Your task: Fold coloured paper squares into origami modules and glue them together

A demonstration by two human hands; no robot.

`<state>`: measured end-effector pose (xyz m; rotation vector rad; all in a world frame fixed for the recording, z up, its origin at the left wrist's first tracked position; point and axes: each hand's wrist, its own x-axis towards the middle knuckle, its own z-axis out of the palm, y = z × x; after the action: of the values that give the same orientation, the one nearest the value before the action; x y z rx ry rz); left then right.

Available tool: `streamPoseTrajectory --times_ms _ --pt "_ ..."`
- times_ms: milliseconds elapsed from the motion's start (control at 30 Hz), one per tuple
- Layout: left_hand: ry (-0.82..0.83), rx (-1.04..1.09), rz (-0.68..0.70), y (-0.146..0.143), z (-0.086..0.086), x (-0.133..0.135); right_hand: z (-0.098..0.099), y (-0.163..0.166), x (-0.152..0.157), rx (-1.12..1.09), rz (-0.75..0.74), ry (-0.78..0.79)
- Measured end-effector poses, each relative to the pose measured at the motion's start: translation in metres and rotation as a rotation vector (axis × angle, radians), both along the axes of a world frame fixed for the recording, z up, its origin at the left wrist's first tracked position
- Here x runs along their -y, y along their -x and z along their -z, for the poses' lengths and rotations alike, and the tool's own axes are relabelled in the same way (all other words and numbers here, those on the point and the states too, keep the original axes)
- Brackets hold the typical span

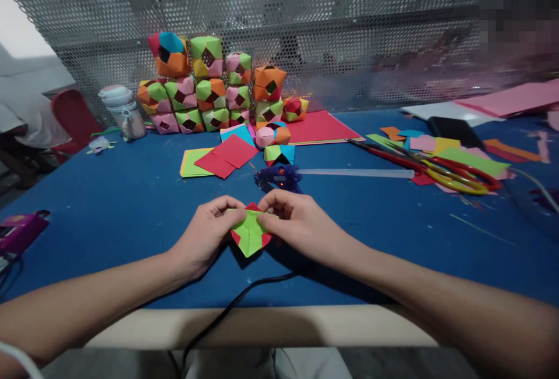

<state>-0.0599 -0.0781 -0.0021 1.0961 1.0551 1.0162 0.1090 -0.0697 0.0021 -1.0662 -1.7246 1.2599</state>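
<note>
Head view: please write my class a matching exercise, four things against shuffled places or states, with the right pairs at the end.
Things:
1. Folded paper
2. Glue gun
3. Scissors
4. Pale container

Places or states:
A. Left of the stacked paper shapes
B. Lying partly over paper scraps
C. Held between left grip and right grip
D. With a translucent stick reaching right

Pairs: 1-C; 2-D; 3-B; 4-A

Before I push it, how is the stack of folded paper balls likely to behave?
The stack of paper balls would probably topple easily, as it stands three high in places. It is likely light for its size, since its openings suggest hollow insides. It may dent, because its walls look like thin folded paper.
</note>
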Motion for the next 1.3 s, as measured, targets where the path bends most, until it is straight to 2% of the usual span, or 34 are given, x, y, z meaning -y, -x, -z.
streamPoseTrajectory --times_ms 167,500,800,933,1067,1200,1300 --pt "-0.014 -0.039 -0.008 0.000 -0.002 -0.001 0.005 0.000 0.000 -0.033 -0.013 -0.047" --pt "0.006 -0.054 0.016 0.001 0.001 -0.002 0.002 -0.003 0.005 0.119 -0.012 -0.349" --pt "-0.001 -0.054 0.058 0.000 0.001 -0.001 0.010 0.002 0.002 -0.012 0.079 -0.243" --pt "-0.087 -0.198 0.085 0.001 -0.002 0.000 0.012 0.004 0.004 -0.018 0.082 -0.253" --pt "-0.199 -0.355 0.056 0.002 -0.007 0.001 0.010 0.004 0.004 -0.041 0.072 -0.255" --pt "-0.251 -0.407 0.003 0.003 -0.008 0.002 0.008 0.003 0.004 -0.092 0.054 -0.206" --pt "-0.277 -0.421 -0.001 0.004 -0.007 0.002 0.009 0.003 0.004 -0.056 0.077 -0.247"
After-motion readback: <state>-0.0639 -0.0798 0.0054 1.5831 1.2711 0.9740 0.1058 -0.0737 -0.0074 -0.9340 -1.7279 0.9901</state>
